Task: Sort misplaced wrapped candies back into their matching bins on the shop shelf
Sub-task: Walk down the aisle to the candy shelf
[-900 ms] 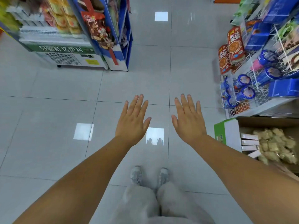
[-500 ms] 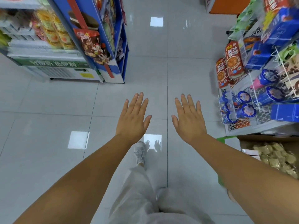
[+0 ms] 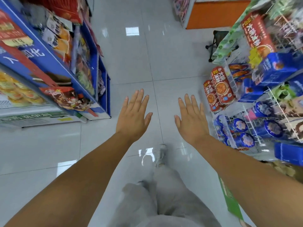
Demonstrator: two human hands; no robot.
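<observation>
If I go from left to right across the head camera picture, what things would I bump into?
Blue display stand → left hand → right hand → red round packets → blue box.

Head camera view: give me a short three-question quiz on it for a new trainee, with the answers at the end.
1. True or false: the left hand holds a wrapped candy.
2. On which side of the person are the red tube-shaped packs? A. the person's left. B. the person's right. C. lying between the feet.
3. Fill in: the right hand is ___, fingers straight, holding nothing.
Key: 1 false; 2 B; 3 open.
</observation>
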